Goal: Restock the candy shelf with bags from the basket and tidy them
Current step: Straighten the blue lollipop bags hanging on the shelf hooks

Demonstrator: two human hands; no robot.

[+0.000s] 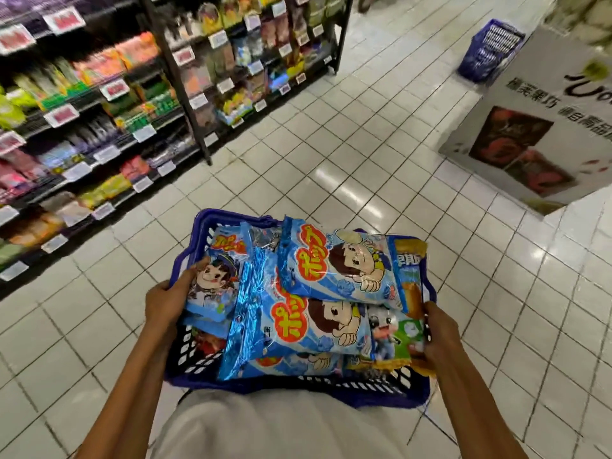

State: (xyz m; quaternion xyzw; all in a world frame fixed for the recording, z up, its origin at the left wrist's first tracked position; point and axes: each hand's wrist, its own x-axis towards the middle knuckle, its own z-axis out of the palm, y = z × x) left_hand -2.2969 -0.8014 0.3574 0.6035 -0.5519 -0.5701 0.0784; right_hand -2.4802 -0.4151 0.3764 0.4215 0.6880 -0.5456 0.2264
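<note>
Item under inspection: a blue basket (205, 356), carried at waist height against the person's white garment (281, 425), over the tiled floor (331, 144) and well apart from the candy shelf (183, 94) on the left.

Contents: heaped above the rim. A top blue candy bag (334, 263) with a cartoon face lies across a second blue bag (314, 326). A similar bag (215, 276) sits at the left, and a green-and-white bag (397, 332) at the right.

Hands: the left hand (165, 299) grips the left rim, thumb laid on the left bag. The right hand (438, 329) is curled round the right side. In my judgement the two-sided hold balances the load and the thumb restrains the overfilled stack. No bag has yet been shelved.

Limits of view: the right hand's fingers are hidden behind the packets, so whether they clasp rim alone or bags too cannot be confirmed. The lower layers are concealed. Shelf stock and price tags (63, 115) are blurred, and no gap is identifiable. A second basket (490, 51) and a printed carton (530, 104) stand at the far right, the carton cut off.
</note>
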